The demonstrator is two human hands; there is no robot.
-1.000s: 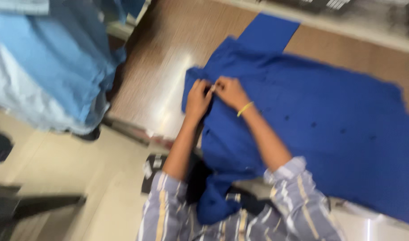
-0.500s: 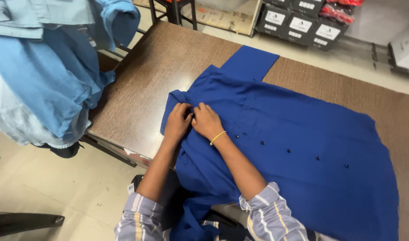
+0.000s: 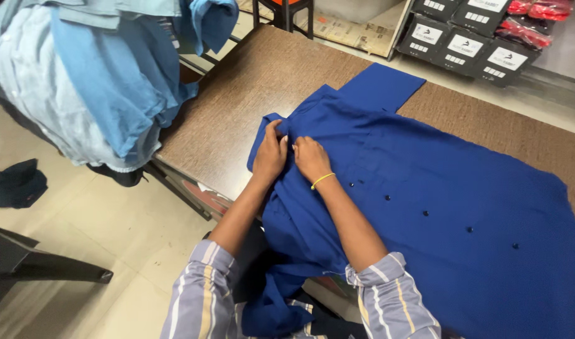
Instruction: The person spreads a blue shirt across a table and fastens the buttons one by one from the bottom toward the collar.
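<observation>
A royal-blue button shirt [image 3: 438, 188] lies spread on a brown wooden table [image 3: 250, 94], its placket with dark buttons running to the right. My left hand [image 3: 270, 154] and my right hand [image 3: 311, 157] meet at the shirt's collar end near the table's left edge, fingers pinching the fabric there. A yellow band circles my right wrist. One sleeve [image 3: 378, 88] lies flat toward the far side. The shirt's near part hangs off the table over my lap.
A heap of light-blue shirts [image 3: 93, 75] hangs at the left, beside the table corner. Dark boxes with white labels [image 3: 469, 44] line the floor behind the table. A dark cloth [image 3: 14, 185] lies on the tiled floor at left.
The view has steadied and shifted. My hands stay together at the collar, working the fabric; the shirt has hardly moved.
</observation>
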